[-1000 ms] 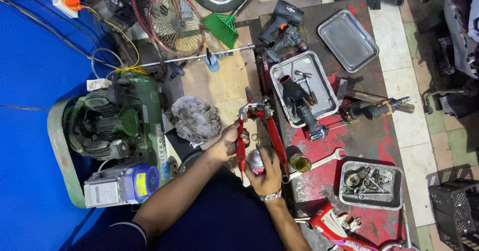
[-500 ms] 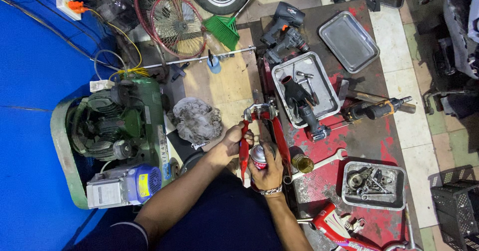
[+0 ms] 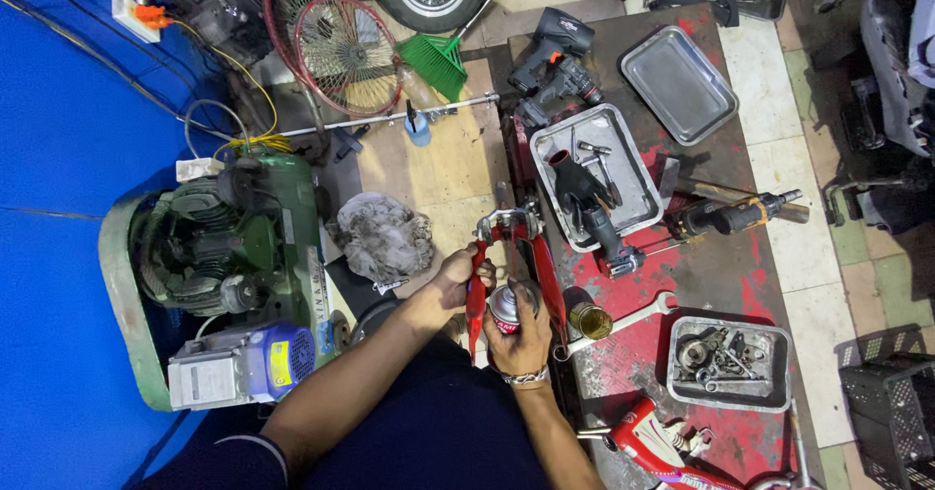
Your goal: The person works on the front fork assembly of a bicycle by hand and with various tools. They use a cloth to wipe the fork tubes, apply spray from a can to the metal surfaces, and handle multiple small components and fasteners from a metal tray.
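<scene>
The left hand (image 3: 458, 274) is wrapped around one leg of a red forked bracket (image 3: 516, 256), fingers curled closed on it. The right hand (image 3: 518, 332) grips a spray can (image 3: 504, 311) between the two legs of the bracket, just beside the left hand. Immediately right of the right hand, a brass-coloured cylinder (image 3: 588, 320) and one open-ended wrench (image 3: 623, 320) lie on the red-stained work surface (image 3: 721, 276). Beyond the hands stand three metal trays: one (image 3: 594, 176) holding a black glove and small tools, one empty (image 3: 679, 83), and one (image 3: 729, 361) to the right holding loose fittings. Left of the left hand, a grey rag (image 3: 383, 239) lies on open board, then a green compressor (image 3: 214, 266). Free room remains on the wooden board (image 3: 438, 164) ahead of the left hand.
</scene>
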